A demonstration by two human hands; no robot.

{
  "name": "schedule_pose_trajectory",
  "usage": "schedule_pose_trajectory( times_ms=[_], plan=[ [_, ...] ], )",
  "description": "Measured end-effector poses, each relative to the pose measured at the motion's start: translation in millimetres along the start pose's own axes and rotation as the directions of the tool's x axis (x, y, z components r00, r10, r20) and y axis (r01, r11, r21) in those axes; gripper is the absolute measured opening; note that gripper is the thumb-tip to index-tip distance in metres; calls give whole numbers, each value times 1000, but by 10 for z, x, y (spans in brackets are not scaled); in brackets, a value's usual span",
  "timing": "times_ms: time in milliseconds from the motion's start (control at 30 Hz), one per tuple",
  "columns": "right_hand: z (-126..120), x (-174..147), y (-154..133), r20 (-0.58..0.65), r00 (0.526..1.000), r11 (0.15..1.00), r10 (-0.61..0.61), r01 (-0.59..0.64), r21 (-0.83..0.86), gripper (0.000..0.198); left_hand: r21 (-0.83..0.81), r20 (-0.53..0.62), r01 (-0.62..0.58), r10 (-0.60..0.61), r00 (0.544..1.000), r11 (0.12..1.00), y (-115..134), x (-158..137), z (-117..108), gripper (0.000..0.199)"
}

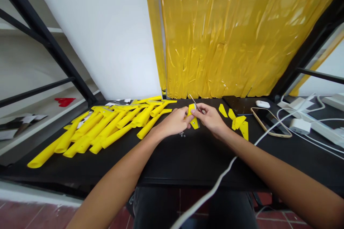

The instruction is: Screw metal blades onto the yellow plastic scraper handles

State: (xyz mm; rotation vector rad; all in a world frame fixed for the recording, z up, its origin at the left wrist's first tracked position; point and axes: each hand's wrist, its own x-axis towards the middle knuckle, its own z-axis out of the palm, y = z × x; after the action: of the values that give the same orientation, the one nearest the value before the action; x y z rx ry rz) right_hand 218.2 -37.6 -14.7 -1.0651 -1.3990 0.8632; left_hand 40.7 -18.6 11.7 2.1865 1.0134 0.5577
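Note:
My left hand is closed on a flat yellow piece, cut with angled edges and showing a small metal spot near its lower end. My right hand meets it from the other side, its fingers pinching a thin, pointed metal tool whose exact kind I cannot make out. The thumb of this hand lies close to the yellow piece. Just below my left hand, several tiny metal rings lie on the black tabletop.
Many yellow tapered tubes are heaped to the left. More flat yellow pieces lie right of my hands, near a phone, a white earbud case and a charger. A white cable crosses over my right forearm. Yellow plastic strips hang behind.

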Motion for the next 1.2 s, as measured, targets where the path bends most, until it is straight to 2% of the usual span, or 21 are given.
schedule_pose_trajectory(
  times_ms=[100, 167, 233, 300, 367, 433, 533, 633, 733, 833, 933, 1000, 1100, 1200],
  plan=[
    [8, 13, 53, -160, 974, 978, -160, 134, -163, 37, -37, 18, 13, -12, 1000, 999, -25, 16, 15, 35],
    [3, 24, 70, -170, 962, 965, -213, 180, -190, 36, -65, 37, 7, -4, 999, 998, -29, 21, 15, 34],
    [-7, 31, 63, -138, 979, 986, -150, 139, -89, 39, -84, 43, -5, 9, 999, 996, -22, 21, 8, 31],
    [-22, 30, 34, -76, 997, 998, -11, 16, 54, 46, -95, 43, -16, 20, 999, 995, -11, 18, -5, 28],
    [-39, 23, -4, 21, 993, 984, 114, -116, 137, 49, -104, 51, -21, 26, 998, 994, -5, 14, -23, 24],
    [-56, 13, -40, 110, 976, 967, 187, -203, 155, 47, -127, 63, -15, 23, 998, 992, -13, 12, -40, 20],
    [-69, 6, -69, 165, 968, 968, 191, -213, 128, 44, -203, 83, 12, 5, 996, 979, -53, 17, -56, 19],
    [-63, 8, -75, 136, 977, 978, 166, -181, 104, 40, -229, 47, 9, 2, 999, 973, -88, 30, -56, 29],
    [-59, 15, -72, 63, 979, 970, 196, -202, 133, 40, -95, -106, -73, 63, 992, 993, -70, 29, -52, 37],
    [-78, 23, -51, 52, 960, 938, 275, -279, 207, 37, 165, -200, -188, 220, 955, 968, -14, 2, -61, 45],
    [-116, 39, -6, 87, 939, 895, 334, -345, 284, 33, 398, -135, -289, 368, 920, 871, 25, -41, -77, 49],
    [-143, 50, 19, 105, 929, 871, 355, -369, 323, 33, 484, -65, -315, 393, 917, 817, 23, -61, -83, 51],
    [-166, 60, 23, 148, 931, 856, 333, -364, 367, 35, 528, -46, -294, 372, 927, 797, -19, -45, -93, 60],
    [-152, 51, -1, 201, 948, 894, 247, -303, 330, 36, 483, -123, -269, 369, 921, 833, -79, 17, -142, 53]
  ],
)
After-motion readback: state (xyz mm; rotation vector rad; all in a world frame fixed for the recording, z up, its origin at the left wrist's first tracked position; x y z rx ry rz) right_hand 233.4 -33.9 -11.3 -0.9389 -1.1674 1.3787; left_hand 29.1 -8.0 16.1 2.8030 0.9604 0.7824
